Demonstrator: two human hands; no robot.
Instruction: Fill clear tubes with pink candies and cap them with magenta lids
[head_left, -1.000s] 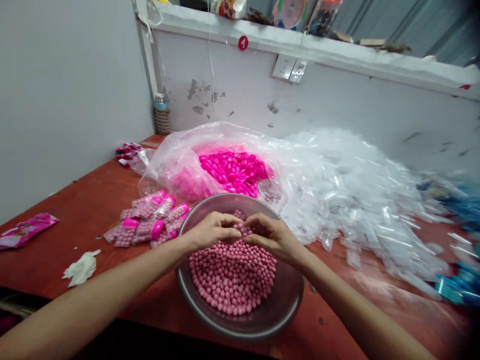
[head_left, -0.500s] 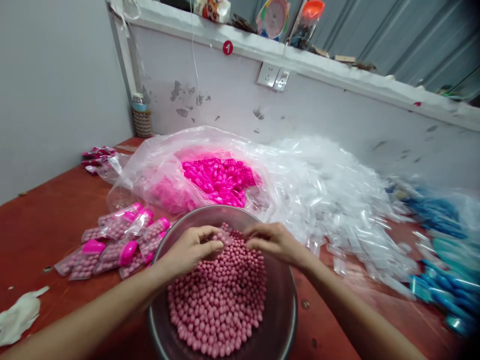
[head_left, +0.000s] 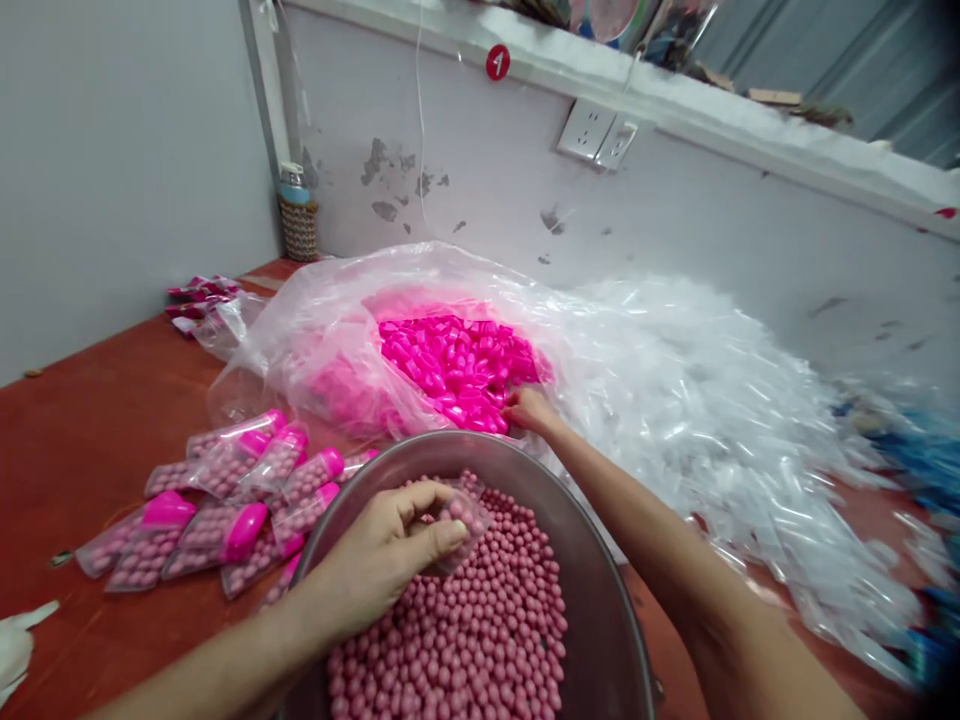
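Observation:
My left hand (head_left: 409, 545) is closed around a small clear plastic container (head_left: 463, 520) filled with pink beads, held above the bowl. Under it, round pink beads (head_left: 480, 620) lie heaped in a metal bowl (head_left: 615, 590). Beyond the far rim, my right hand (head_left: 529, 408) is at the near right edge of a pile of bright pink plastic caps (head_left: 454, 360) in an open clear bag (head_left: 300, 320). Its fingers are bent and closed among the caps; their tips are partly hidden, so what they pinch cannot be made out.
Several bead-filled containers with pink caps (head_left: 240, 530) lie left of the bowl on the red table (head_left: 90, 430). A large heap of clear empty containers (head_left: 690, 400) spreads to the right, with blue items (head_left: 919, 450) past it. A bottle in a woven holder (head_left: 298, 225) stands in the corner.
My right hand has moved from over the beads, forward past the bowl's rim to the pink caps. My left hand still holds the bead-filled container. The view has shifted.

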